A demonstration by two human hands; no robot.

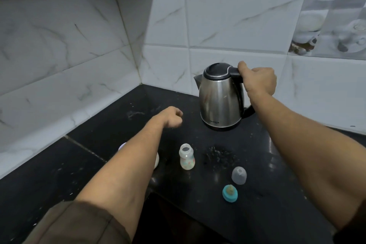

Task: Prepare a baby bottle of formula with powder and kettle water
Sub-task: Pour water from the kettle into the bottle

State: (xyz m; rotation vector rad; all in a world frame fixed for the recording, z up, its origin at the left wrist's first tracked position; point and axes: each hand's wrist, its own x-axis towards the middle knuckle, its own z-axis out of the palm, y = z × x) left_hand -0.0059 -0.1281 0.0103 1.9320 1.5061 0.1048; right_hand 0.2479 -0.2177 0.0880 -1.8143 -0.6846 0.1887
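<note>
We see two bare forearms and bare hands: left hand (172,117), right hand (257,80). No rings, watch or gloves visible. Olive-brown sleeve (75,224) rolled up above the left elbow, creased fabric. Dark sleeve edge (354,226) at lower right.

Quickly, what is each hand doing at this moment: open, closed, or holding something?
Left hand: closed in a loose fist above the counter, holding nothing visible.
Right hand: closed around the kettle handle.

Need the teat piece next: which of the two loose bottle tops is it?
The teal screw ring with teat, nearest the counter edge; the clear dome cap sits just behind.
</note>
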